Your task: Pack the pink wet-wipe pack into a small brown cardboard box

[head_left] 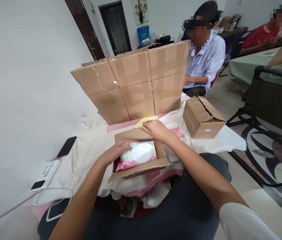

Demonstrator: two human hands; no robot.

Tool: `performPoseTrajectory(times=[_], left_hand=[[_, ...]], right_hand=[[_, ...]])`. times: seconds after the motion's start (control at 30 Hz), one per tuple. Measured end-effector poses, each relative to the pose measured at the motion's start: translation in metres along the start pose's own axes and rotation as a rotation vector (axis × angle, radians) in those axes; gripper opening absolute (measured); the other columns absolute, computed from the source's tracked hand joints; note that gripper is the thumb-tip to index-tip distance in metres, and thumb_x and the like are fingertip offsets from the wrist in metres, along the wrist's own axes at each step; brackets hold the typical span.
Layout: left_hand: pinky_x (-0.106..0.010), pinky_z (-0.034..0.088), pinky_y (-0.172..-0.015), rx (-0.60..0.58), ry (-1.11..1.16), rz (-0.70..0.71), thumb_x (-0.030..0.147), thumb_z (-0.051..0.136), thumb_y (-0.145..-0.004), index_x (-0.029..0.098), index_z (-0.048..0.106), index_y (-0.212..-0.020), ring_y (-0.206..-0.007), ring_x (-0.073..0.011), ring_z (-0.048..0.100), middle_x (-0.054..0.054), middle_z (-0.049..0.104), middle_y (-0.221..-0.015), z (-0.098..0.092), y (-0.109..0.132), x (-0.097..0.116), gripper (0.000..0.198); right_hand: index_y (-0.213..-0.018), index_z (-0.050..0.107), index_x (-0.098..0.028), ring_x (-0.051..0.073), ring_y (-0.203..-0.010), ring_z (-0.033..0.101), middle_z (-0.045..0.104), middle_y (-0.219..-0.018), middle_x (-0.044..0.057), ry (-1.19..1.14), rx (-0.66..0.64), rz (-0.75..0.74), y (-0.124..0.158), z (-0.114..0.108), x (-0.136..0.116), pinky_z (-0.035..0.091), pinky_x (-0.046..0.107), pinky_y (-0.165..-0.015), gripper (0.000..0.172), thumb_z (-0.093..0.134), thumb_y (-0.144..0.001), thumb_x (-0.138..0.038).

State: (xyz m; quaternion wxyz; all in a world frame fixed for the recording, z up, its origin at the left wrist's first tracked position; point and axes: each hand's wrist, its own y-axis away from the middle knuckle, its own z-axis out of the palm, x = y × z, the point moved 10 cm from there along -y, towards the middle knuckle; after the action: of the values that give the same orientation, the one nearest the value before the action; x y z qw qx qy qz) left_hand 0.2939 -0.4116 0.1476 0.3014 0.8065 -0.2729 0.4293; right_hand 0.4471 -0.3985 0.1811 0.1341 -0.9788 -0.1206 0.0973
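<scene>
An open cardboard box sits on the cloth-covered table close to my lap. Inside it lies a pack of wet wipes, pink and multicoloured with a white oval lid. My left hand reaches over the box's left side and grips the pack at its upper left edge; some fingertips are hidden. My right hand is at the back right of the box, its fingers bent over the raised back flap. Just behind that flap lies a flat yellow piece, partly covered by my right hand.
A tall cardboard partition stands across the table's back. A closed cardboard box stands at the right. On the left are a black phone and a white power strip with a cable. A person sits beyond the partition.
</scene>
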Motion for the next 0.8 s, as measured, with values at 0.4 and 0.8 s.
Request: performPoseTrajectory(times=[0.4, 0.8], left_hand=[[-0.038, 0.044, -0.107, -0.029, -0.032, -0.105, 0.041, 0.056, -0.078, 0.019, 0.07, -0.117, -0.125, -0.0308, 0.056, -0.006, 0.07, -0.128, 0.032, -0.015, -0.019, 0.047], [-0.039, 0.044, -0.111, -0.22, -0.224, 0.113, 0.029, 0.057, -0.084, 0.023, 0.069, -0.122, -0.121, -0.0265, 0.061, -0.005, 0.07, -0.129, 0.038, -0.024, 0.001, 0.04]], right_hand=[[-0.105, 0.074, -0.015, 0.024, -0.098, 0.07, 0.078, -0.108, 0.012, -0.031, 0.033, -0.031, 0.001, -0.001, 0.001, 0.035, 0.031, -0.077, 0.042, 0.042, -0.11, -0.042], [-0.107, 0.073, -0.015, 0.024, -0.1, 0.07, 0.078, -0.109, 0.013, 0.007, 0.005, 0.007, 0.006, -0.005, 0.003, 0.037, 0.03, -0.078, 0.041, 0.041, -0.111, -0.042]])
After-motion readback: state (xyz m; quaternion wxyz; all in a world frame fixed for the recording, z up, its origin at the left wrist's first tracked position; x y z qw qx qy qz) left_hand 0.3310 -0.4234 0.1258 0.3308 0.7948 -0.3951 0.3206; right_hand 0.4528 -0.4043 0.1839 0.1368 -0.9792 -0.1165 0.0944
